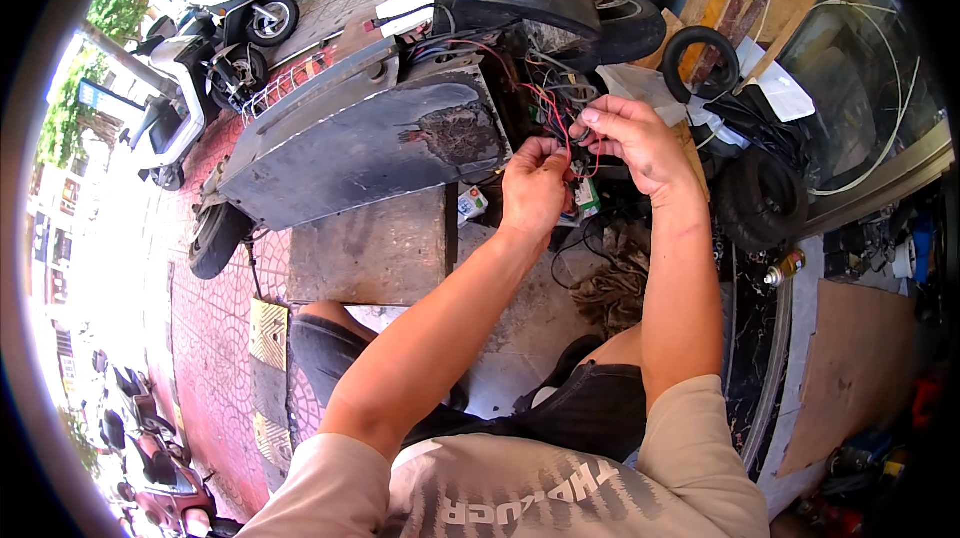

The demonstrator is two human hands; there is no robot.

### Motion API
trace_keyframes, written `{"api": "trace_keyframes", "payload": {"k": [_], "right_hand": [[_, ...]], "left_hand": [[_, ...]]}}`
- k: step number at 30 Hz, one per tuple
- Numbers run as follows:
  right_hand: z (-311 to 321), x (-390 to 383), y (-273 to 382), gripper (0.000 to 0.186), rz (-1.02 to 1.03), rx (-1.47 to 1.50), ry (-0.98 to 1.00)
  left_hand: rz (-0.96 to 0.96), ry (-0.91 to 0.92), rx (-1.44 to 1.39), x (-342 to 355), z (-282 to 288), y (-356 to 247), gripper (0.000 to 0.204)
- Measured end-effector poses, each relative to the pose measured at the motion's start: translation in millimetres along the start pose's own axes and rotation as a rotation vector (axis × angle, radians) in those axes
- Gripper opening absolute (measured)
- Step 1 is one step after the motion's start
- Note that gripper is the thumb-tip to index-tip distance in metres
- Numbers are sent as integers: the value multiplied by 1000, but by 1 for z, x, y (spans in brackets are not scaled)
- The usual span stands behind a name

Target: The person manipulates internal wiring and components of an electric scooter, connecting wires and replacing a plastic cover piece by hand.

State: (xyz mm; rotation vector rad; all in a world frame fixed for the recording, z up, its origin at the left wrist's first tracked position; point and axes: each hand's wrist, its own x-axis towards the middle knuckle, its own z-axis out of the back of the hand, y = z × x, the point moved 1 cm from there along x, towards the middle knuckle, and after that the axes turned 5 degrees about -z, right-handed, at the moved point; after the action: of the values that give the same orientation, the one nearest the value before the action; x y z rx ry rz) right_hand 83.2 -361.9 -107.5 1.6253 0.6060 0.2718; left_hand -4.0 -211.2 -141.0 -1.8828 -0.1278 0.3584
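Two bare hands at the open rear end of a dark scooter body [350, 153], working among loose wiring. Left hand [537, 183]: thumb and fingers together, closed on a red wire [548, 99] close to the dark opening; knuckles toward the wearer. Right hand [635, 138]: raised just beside it, thumb and forefinger bent toward each other over the same tangle. Whether those tips grip a strand or only brush it, cannot tell; wires and fingers overlap at this spot.

Red wire: comes out along the top edge of the body, drops into the left hand's pinch. Short grip near the tip probably chosen for fine control; right hand likely held high to leave the left's fingers in sight. Grey cables [572, 88] bunch behind, slack enough to be drawn outward.

Supports: body lies above a low metal-faced platform [370, 248], perhaps placed to bring the wiring within reach of a seated person, knees bent on either side.

Nearby: blue-and-white carton [471, 203] left of the left hand; green-and-white box [588, 198] below both hands, partly covered; crumpled brown rag [610, 288] on the floor, within easy reach. Further right, tyre [762, 200] and spray can [785, 268].
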Motion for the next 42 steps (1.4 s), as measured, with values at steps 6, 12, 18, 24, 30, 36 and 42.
{"api": "trace_keyframes", "payload": {"k": [6, 12, 18, 24, 30, 36, 42], "right_hand": [[1, -4, 1, 17, -1, -63, 43], [3, -5, 2, 15, 25, -50, 52], [5, -5, -2, 14, 17, 62, 36], [0, -14, 8, 12, 55, -69, 86], [1, -17, 7, 12, 55, -100, 44], [11, -35, 6, 12, 82, -9, -58], [8, -26, -3, 15, 58, 354, -90]], "left_hand": [[-11, -17, 5, -2, -3, -1, 10], [-28, -20, 49, 0, -1, 4, 9], [-8, 7, 17, -1, 2, 4, 10], [0, 69, -23, -2, 10, 3, 9], [-17, 111, -45, -3, 11, 2, 7], [-3, 127, -54, -6, 9, -3, 7], [-33, 36, -49, -10, -6, -2, 8]]}}
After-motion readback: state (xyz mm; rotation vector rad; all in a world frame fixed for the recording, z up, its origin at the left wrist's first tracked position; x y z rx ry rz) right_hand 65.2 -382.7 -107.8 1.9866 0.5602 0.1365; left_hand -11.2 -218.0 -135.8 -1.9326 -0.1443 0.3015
